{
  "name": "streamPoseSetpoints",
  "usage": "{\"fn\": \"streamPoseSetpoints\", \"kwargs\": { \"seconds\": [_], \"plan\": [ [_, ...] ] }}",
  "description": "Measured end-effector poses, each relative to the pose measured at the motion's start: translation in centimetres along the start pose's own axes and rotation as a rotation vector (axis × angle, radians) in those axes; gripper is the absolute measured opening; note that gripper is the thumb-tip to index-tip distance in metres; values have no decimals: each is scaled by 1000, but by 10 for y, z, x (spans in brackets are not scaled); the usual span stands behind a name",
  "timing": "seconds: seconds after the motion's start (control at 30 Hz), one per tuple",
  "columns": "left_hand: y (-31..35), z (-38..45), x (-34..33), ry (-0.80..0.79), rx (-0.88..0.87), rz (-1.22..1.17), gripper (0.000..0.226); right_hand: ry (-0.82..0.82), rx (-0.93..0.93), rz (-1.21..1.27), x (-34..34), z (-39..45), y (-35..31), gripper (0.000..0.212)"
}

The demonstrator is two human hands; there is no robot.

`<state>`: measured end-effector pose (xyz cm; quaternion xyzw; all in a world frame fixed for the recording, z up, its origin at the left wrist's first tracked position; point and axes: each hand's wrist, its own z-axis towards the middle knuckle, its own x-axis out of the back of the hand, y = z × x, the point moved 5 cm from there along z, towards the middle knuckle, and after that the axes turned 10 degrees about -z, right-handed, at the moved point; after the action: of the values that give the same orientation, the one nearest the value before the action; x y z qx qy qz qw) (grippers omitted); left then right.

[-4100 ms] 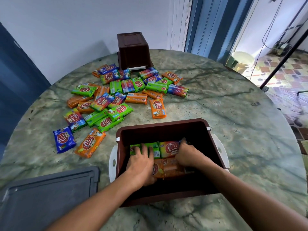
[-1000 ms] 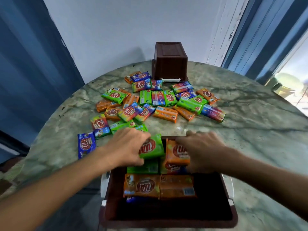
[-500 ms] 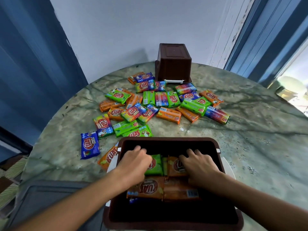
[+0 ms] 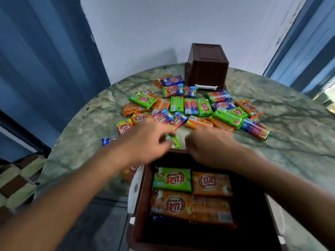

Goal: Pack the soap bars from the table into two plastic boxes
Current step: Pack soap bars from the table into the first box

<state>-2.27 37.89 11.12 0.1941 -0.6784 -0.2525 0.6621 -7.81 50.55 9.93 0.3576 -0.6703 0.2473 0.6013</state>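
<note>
While both hands are reaching past the near brown box point(image 4: 143, 187), the left hand point(image 4: 148, 142) is touching a green soap bar point(image 4: 173, 141); grip unclear. The right hand point(image 4: 208, 147) is curling empty. Bars look stiff, light, slick-wrapped; pinching the long edges suits.

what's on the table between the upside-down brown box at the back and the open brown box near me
In the head view, a loose pile of wrapped soap bars covers the marble table between the upturned brown plastic box and the open brown plastic box.
</note>
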Motion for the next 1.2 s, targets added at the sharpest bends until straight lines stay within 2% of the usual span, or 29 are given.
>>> {"fn": "streamPoseSetpoints", "kwargs": {
  "seconds": [0.03,0.1,0.13,0.2,0.27,0.3,0.37,0.47,0.6,0.7,0.8,0.9,0.97,1.1,1.2],
  "plan": [
    [-16,5,22,120,34,-22,16,71,0,57,11,23,-1,15],
    [-58,18,41,192,157,18,21,125,21,136,13,70,-1,11],
    [-83,22,37,142,234,53,26,97,63,142,3,93,-4,11],
    [-127,21,13,-25,368,96,40,-61,151,87,-30,131,-12,19],
    [-154,12,-21,-149,428,110,56,-252,195,-29,-65,152,-19,40],
    [-164,6,-37,-177,437,115,62,-328,198,-77,-80,158,-23,48],
    [-176,-4,-60,-177,435,140,64,-405,208,-161,-103,165,-31,50],
    [-180,-14,-81,-130,371,163,52,-380,185,-225,-118,169,-33,47],
    [-174,-17,-88,-75,357,169,51,-328,193,-242,-117,168,-32,58],
    [-172,-15,-77,-54,424,135,63,-291,204,-215,-112,160,-24,67],
    [-169,-14,-46,33,469,107,75,-219,174,-195,-93,148,-6,67],
    [-143,-8,-3,149,419,62,84,-120,126,-219,-57,121,17,66],
    [-112,-1,19,189,315,71,84,-23,64,-211,-30,92,34,66],
    [-37,0,22,79,37,144,81,192,-38,-93,10,12,58,74],
    [1,-16,-2,-44,-88,189,82,185,-53,-64,14,-44,53,82]
  ]
}}
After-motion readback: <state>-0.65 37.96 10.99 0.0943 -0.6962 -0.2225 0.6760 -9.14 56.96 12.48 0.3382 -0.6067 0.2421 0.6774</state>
